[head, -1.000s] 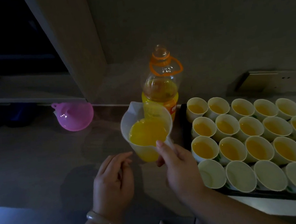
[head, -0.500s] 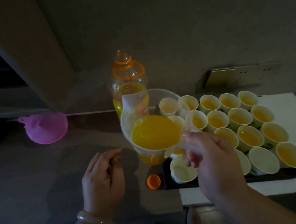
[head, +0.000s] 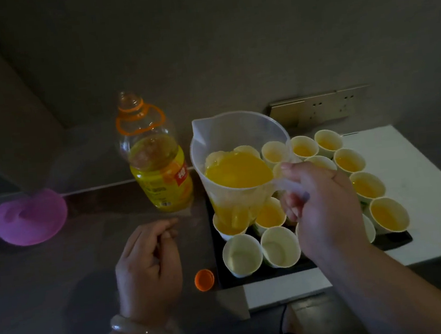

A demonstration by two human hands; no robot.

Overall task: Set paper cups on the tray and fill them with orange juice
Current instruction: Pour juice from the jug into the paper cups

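Head camera looks down on a dim desk (head: 49, 280), where the right hand (head: 324, 207) holds a clear plastic jug (head: 238, 143) above the nine o'clock side of a black tray (head: 253, 279). Its fingers (head: 294, 208) are wrapped round the jug's handle, with the thumb on top near the rim. The jug is roughly half full of orange juice (head: 237, 173); its spout points to about eleven o'clock and its handle to about four o'clock, and no stream shows leaving it. The tray carries tightly packed paper cups (head: 389, 214). Most of them, from twelve round to four o'clock, hold juice, as do the two just under the jug's base. At the six o'clock edge two cups stand empty (head: 242, 254), side by side and touching; any further along that row are hidden behind the right hand. The tray lies partly on a white board (head: 418, 173) at the desk's three o'clock side. Just beside the tray at ten o'clock stands an uncapped bottle (head: 160, 173), about half full of juice, with an orange carry ring at its neck. Its orange cap (head: 204, 279) lies open side up on the desk at the tray's seven o'clock corner. A pink funnel (head: 28, 217) sits well apart at nine o'clock. The left hand (head: 148, 264), with a pale bracelet (head: 141, 327) on its wrist, hovers or rests low over the desk at seven o'clock of the tray, its fingers loosely curled and grasping nothing.
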